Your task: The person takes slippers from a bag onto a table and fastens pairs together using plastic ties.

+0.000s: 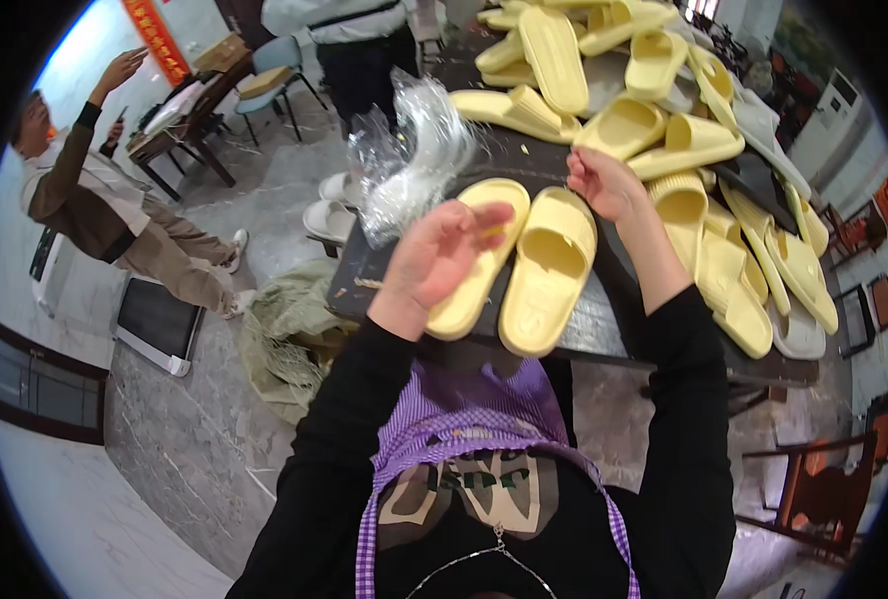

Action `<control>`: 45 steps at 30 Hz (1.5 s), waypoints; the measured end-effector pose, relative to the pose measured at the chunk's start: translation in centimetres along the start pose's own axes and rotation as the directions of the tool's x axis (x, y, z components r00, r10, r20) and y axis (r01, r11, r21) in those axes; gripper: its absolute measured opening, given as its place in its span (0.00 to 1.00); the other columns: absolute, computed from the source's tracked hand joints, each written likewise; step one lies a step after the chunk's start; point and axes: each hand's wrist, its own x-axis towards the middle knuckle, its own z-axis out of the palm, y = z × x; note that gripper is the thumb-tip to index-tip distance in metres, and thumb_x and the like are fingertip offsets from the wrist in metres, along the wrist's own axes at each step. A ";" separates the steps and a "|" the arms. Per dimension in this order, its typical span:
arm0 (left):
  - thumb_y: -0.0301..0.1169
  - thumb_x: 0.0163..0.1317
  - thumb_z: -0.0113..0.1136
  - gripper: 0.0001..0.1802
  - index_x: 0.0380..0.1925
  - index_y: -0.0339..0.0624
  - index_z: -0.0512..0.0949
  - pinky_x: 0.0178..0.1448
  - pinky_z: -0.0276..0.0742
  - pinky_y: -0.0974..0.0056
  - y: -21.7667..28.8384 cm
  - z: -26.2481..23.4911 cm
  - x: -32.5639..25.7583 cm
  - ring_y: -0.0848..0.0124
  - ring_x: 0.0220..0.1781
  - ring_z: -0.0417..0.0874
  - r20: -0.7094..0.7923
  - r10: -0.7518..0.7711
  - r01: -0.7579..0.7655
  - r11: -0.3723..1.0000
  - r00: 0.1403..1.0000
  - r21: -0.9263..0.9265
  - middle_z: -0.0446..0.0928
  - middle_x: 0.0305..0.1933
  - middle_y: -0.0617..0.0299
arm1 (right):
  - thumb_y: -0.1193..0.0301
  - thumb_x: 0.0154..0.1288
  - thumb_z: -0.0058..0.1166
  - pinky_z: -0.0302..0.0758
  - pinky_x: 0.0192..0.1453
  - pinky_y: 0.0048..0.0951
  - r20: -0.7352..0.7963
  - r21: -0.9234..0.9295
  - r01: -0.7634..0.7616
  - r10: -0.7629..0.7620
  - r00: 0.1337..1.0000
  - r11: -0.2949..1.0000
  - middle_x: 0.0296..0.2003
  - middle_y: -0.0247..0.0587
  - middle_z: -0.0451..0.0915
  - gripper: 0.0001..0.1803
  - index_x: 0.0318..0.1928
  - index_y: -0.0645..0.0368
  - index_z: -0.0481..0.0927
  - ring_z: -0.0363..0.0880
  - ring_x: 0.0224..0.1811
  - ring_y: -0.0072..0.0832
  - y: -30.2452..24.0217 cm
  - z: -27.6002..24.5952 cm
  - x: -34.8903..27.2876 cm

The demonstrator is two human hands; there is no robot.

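Side by side at the table's near edge lie two pale yellow slippers, the left slipper point(479, 275) and the right slipper point(549, 275), toes pointing away from me. My left hand point(439, 255) is over the left slipper and hides part of it; its fingers are apart and loosely bent, with nothing seen in them. Just beyond the right slipper, my right hand point(606, 184) is closed, fingertips pressed together. Anything in that pinch is too small or hidden to make out.
More yellow slippers point(554, 60) pile up across the dark table point(618, 319). Clear plastic bags point(419, 150) sit at its left edge, near white slippers point(329, 220). A greenish sack point(294, 329) rests on the floor. One person point(104, 200) stands left, another point(364, 60) beyond the table.
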 end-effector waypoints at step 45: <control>0.30 0.54 0.51 0.10 0.23 0.32 0.74 0.37 0.72 0.52 -3.3 -1.4 1.9 0.48 0.30 0.77 0.122 0.279 0.002 -0.407 0.953 0.913 0.76 0.26 0.44 | 0.76 0.55 0.51 0.70 0.30 0.18 0.209 -0.747 0.266 -0.164 0.964 0.610 0.25 0.34 0.76 0.06 0.33 0.64 0.75 0.71 0.24 0.16 2.3 2.3 -0.7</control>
